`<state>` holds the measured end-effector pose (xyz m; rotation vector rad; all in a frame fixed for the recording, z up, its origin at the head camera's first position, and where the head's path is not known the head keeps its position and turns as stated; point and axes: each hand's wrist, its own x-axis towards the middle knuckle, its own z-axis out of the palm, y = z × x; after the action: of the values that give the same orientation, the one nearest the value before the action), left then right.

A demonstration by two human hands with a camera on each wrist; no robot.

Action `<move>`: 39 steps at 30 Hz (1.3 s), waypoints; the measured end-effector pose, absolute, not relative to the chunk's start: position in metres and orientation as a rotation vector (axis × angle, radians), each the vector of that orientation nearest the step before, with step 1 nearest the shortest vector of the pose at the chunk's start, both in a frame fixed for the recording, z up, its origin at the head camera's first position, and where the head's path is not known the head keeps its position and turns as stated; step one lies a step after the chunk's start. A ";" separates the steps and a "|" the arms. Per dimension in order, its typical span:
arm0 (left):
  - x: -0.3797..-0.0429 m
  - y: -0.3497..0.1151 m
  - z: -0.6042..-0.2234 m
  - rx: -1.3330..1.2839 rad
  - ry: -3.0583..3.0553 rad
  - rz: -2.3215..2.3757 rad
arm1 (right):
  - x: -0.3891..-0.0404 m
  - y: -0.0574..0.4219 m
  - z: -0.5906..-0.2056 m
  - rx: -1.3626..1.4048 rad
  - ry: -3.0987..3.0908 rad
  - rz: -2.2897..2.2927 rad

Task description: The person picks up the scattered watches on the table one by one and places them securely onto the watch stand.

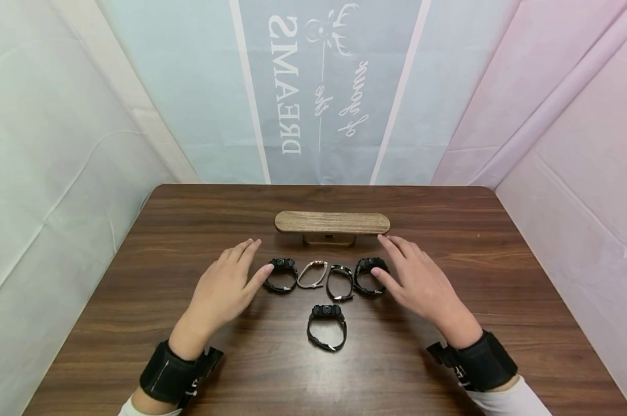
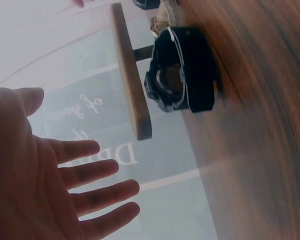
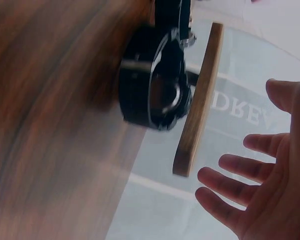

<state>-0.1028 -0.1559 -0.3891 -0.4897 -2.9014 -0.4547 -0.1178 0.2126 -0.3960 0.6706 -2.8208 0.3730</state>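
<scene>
Both hands hover over the table with nothing in them. My left hand [image 1: 222, 289] has its fingers extended beside a chunky black watch [image 1: 282, 277], the thumb overlapping its edge in the head view. My right hand [image 1: 417, 277] mirrors it near another black watch [image 1: 370, 277], its thumb across that one. Between them stand a slim light-coloured watch [image 1: 312, 274] and a slim black watch [image 1: 340, 283]. Closer to me is a third chunky black watch [image 1: 327, 328], its strap buckled in a loop. In the left wrist view, the fingers [image 2: 102, 195] are spread and relaxed.
Behind the row of watches stands a wooden display stand [image 1: 332, 222] with a long rounded bar on a short base. The dark wood-grain table [image 1: 189, 214] reaches a printed cloth backdrop [image 1: 324, 104]. White cloth walls [image 1: 48, 162] flank both sides.
</scene>
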 end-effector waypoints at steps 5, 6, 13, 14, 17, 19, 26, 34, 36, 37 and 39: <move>-0.097 -0.148 -0.389 -0.514 -2.901 -0.434 | -0.110 0.200 -0.397 0.730 -2.831 0.388; -0.096 -0.147 -0.389 -0.522 -2.899 -0.429 | -0.108 0.197 -0.397 0.740 -2.829 0.395; -0.090 -0.136 -0.393 -0.573 -2.870 -0.411 | -0.100 0.181 -0.401 0.816 -2.790 0.411; -0.089 -0.135 -0.393 -0.577 -2.871 -0.410 | -0.099 0.179 -0.401 0.826 -2.789 0.411; -0.086 -0.130 -0.396 -0.597 -2.880 -0.409 | -0.096 0.174 -0.402 0.847 -2.797 0.422; -0.084 -0.126 -0.398 -0.619 -2.887 -0.422 | -0.094 0.171 -0.402 0.857 -2.808 0.424; -0.079 -0.111 -0.407 -0.739 -2.910 -0.439 | -0.089 0.164 -0.406 0.885 -2.813 0.417; -0.075 -0.100 -0.415 -0.798 -2.992 -0.396 | -0.085 0.157 -0.413 0.941 -2.859 0.430; -0.075 -0.099 -0.416 -0.797 -3.014 -0.388 | -0.083 0.154 -0.415 0.961 -2.879 0.442; -0.075 -0.098 -0.417 -0.797 -3.021 -0.388 | -0.082 0.153 -0.415 0.972 -2.889 0.437; -0.075 -0.098 -0.418 -0.798 -3.025 -0.392 | -0.081 0.150 -0.418 1.005 -2.897 0.436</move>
<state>-0.0747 -0.0976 -0.4177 -0.7976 -3.0248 -0.3922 -0.0809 0.1502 -0.4181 1.0053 -2.8966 0.4359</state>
